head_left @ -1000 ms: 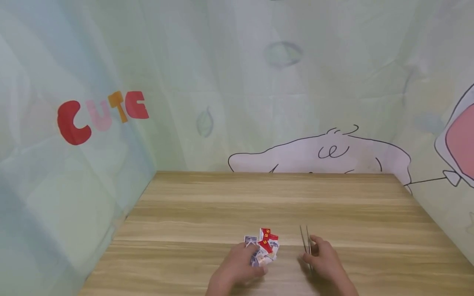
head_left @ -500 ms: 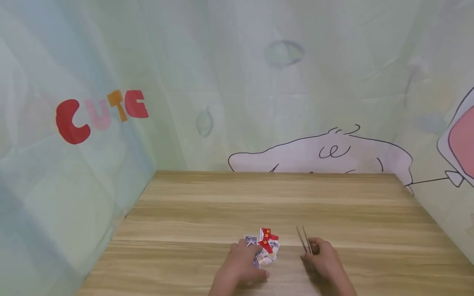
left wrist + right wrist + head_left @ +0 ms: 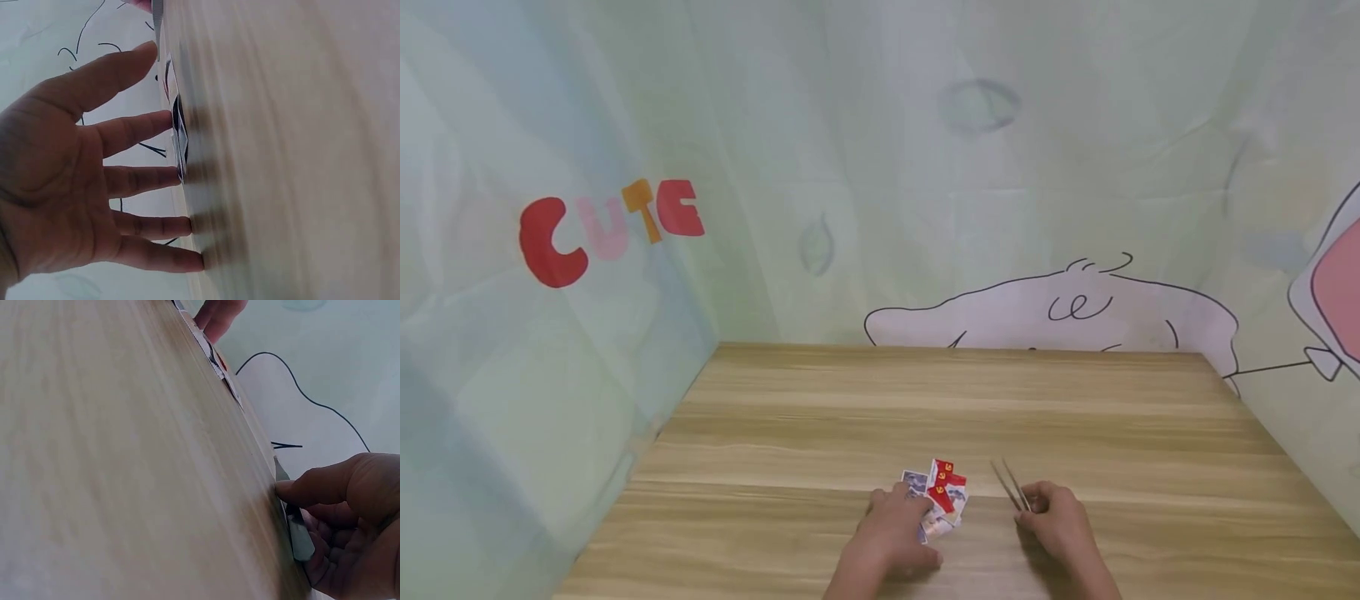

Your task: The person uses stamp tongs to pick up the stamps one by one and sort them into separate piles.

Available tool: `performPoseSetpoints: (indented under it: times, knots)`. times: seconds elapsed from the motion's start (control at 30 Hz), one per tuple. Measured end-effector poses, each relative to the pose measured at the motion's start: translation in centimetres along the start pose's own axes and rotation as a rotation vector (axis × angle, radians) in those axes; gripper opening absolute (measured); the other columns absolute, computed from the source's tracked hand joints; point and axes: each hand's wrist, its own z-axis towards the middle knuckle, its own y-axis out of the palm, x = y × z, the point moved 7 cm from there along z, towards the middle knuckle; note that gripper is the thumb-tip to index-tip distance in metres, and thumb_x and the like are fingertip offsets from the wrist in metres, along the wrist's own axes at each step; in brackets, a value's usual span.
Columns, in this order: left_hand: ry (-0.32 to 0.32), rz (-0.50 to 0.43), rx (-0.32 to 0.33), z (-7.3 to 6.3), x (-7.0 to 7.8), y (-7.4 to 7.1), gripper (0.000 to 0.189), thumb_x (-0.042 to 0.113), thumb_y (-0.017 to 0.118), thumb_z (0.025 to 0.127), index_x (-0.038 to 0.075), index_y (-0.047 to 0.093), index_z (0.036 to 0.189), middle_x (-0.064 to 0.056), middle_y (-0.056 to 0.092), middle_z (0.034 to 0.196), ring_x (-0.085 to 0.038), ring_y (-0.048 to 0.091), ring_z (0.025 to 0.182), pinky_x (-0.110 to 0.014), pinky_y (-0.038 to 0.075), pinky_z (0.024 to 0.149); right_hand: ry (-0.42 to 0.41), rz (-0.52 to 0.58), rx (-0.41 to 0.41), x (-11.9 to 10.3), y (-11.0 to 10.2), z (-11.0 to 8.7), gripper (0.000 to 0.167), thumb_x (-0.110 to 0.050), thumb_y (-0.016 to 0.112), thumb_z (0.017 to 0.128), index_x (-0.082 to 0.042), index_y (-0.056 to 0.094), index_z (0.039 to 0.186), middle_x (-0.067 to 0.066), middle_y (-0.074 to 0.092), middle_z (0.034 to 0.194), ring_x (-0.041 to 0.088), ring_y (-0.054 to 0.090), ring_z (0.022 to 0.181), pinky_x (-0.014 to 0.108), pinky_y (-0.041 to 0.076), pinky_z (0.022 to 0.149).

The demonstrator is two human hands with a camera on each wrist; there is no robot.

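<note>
A small loose pile of stamps (image 3: 955, 502), some red with yellow marks and others with bluish pictures, lies on the wooden table. My left hand (image 3: 887, 529) spreads over the pile's left side, hiding part of it. In the left wrist view its fingers (image 3: 140, 181) are nearly straight, two tips touching the stamps (image 3: 180, 134) and the others the tabletop. To the right of the pile, my right hand (image 3: 1060, 521) pinches metal tweezers (image 3: 1009, 483) between thumb and fingers. Their two tips are apart and point forward and left. The right wrist view shows the tweezers (image 3: 300, 534) low against the table.
The wooden table (image 3: 820, 417) reaches back to a pale printed curtain (image 3: 775, 167) at the rear and both sides. Coloured letters (image 3: 553, 242) and a cartoon animal (image 3: 1000, 312) are printed on it.
The tweezers' tips have swung left, toward the stamps. My left hand has shifted slightly right, and the bluish stamp at the pile's back left has moved a little and shows more.
</note>
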Motion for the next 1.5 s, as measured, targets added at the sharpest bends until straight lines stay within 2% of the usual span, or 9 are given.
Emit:
performPoseSetpoints:
  times: [0.2, 0.47, 0.7, 0.97, 1.27, 1.5]
  knots:
    - [0.019, 0.033, -0.003, 0.4, 0.1, 0.0, 0.064, 0.03, 0.082, 0.058, 0.011, 0.063, 0.115, -0.011, 0.05, 0.11, -0.03, 0.041, 0.094, -0.045, 0.045, 0.074, 0.03, 0.014, 0.006, 0.0, -0.1, -0.1, 0.025, 0.003, 0.071, 0.068, 0.007, 0.066, 0.092, 0.001, 0.055, 0.069, 0.018, 0.049, 0.067, 0.032, 0.042, 0.06]
    - [0.024, 0.065, -0.023, 0.7, 0.3, 0.2, 0.067, 0.015, 0.083, 0.049, 0.015, 0.063, 0.113, -0.008, 0.05, 0.107, -0.026, 0.04, 0.09, -0.037, 0.044, 0.066, 0.062, 0.036, 0.002, 0.2, -0.4, -0.3, 0.022, 0.005, 0.066, 0.07, 0.008, 0.066, 0.092, 0.002, 0.059, 0.073, 0.019, 0.051, 0.069, 0.032, 0.043, 0.061]
    - [0.017, 0.074, -0.028, 0.7, 0.4, 0.2, 0.069, 0.01, 0.084, 0.049, 0.014, 0.063, 0.114, -0.01, 0.05, 0.11, -0.029, 0.042, 0.092, -0.039, 0.047, 0.066, 0.071, 0.091, 0.009, 0.0, -0.8, -1.0, 0.024, 0.007, 0.062, 0.072, 0.01, 0.064, 0.095, 0.004, 0.055, 0.074, 0.019, 0.048, 0.068, 0.03, 0.041, 0.057]
    - [0.051, 0.156, -0.028, 1.1, -0.2, -0.2, 0.065, 0.01, 0.083, 0.052, 0.014, 0.062, 0.114, -0.011, 0.049, 0.107, -0.025, 0.042, 0.089, -0.035, 0.047, 0.064, 0.02, 0.098, 0.04, -0.8, -0.8, -1.0, 0.02, 0.005, 0.061, 0.076, 0.006, 0.064, 0.096, 0.004, 0.057, 0.077, 0.019, 0.049, 0.071, 0.032, 0.041, 0.063]
    - [0.047, 0.138, -0.059, 0.9, -0.2, 0.1, 0.062, 0.01, 0.084, 0.052, 0.014, 0.062, 0.11, -0.009, 0.048, 0.104, -0.024, 0.04, 0.087, -0.034, 0.044, 0.061, -0.016, 0.031, -0.025, -0.8, -0.9, -1.7, 0.014, 0.006, 0.061, 0.076, 0.004, 0.065, 0.089, 0.006, 0.059, 0.076, 0.017, 0.051, 0.07, 0.032, 0.042, 0.064]
    - [0.046, 0.126, -0.046, 0.7, 0.0, 0.0, 0.062, 0.01, 0.083, 0.05, 0.014, 0.062, 0.108, -0.01, 0.047, 0.103, -0.025, 0.04, 0.088, -0.034, 0.045, 0.06, -0.109, -0.054, -0.057, -1.8, -1.1, -1.8, 0.014, 0.005, 0.066, 0.073, -0.001, 0.067, 0.085, 0.001, 0.061, 0.077, 0.015, 0.053, 0.071, 0.033, 0.045, 0.065]
